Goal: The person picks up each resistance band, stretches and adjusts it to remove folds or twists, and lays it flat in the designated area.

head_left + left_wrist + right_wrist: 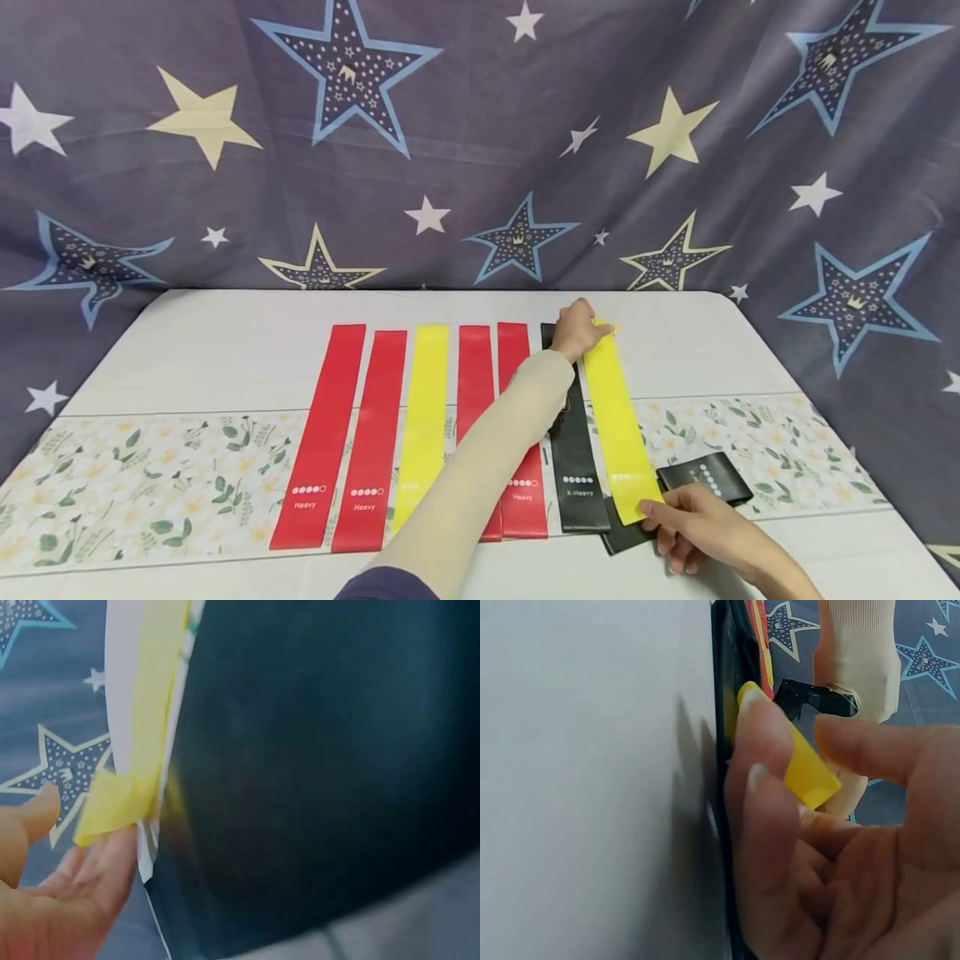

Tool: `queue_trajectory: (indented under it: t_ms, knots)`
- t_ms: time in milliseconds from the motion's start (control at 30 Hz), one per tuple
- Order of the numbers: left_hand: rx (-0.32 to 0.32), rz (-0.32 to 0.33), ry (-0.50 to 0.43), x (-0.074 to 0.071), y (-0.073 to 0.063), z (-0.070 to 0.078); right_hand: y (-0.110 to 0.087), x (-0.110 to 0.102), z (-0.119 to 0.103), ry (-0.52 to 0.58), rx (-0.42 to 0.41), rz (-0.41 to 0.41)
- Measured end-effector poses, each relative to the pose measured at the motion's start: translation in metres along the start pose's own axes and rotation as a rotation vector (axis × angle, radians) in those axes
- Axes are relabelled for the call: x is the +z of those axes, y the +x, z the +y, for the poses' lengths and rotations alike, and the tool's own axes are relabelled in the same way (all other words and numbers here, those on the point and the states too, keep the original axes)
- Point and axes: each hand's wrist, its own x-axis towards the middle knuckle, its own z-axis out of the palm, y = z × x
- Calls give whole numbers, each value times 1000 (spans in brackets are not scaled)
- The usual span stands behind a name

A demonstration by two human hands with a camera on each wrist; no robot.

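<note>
A yellow resistance loop band (617,408) lies lengthwise at the right end of a row of flat bands. At its far end is my left hand (576,330); in the left wrist view the band's tip (116,806) rests over the fingers, with the thumb apart from it. My right hand (701,529) pinches the near end between thumb and fingers; the right wrist view shows that yellow end (810,772) slightly raised. Under the near end lies a black band (705,477), partly covered. Just left is a black X-Heavy band (576,467), partly hidden by the left arm.
Several red Heavy bands (318,433) and another yellow band (426,375) lie side by side to the left. The left forearm crosses over some of them. A white table with a floral strip (187,467) holds everything, backed by a star-patterned curtain (480,125).
</note>
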Motion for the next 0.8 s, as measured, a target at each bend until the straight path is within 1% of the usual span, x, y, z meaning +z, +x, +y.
queue_trajectory:
  t_ms: [67,133,200,333,433,500,567,633,733,800]
  knots:
    - [-12,-51,20,-1,-1,-3,0,0,1,7,0,3]
    - [-17,-81,27,-2,-1,-6,0,-1,2,15,-12,-13]
    - [-20,-97,27,-3,-1,-8,-1,-4,3,22,-24,-34]
    - [-14,-153,-8,-6,0,-12,-5,-13,5,17,-9,-61]
    - [-7,-191,-40,-9,-2,-13,-8,-16,7,-2,-20,-77]
    - [0,-201,-44,-10,-5,-13,-9,-17,7,-11,-36,-90]
    - [15,-211,-18,-12,-7,-13,-10,-18,7,-28,-55,-82]
    - [42,-224,38,-13,-10,-12,-10,-21,7,-50,-62,-58]
    - [104,-250,151,-13,-15,-10,-13,-29,5,-109,-56,14]
    - [132,-264,205,-13,-19,-8,-15,-36,5,-156,-49,71]
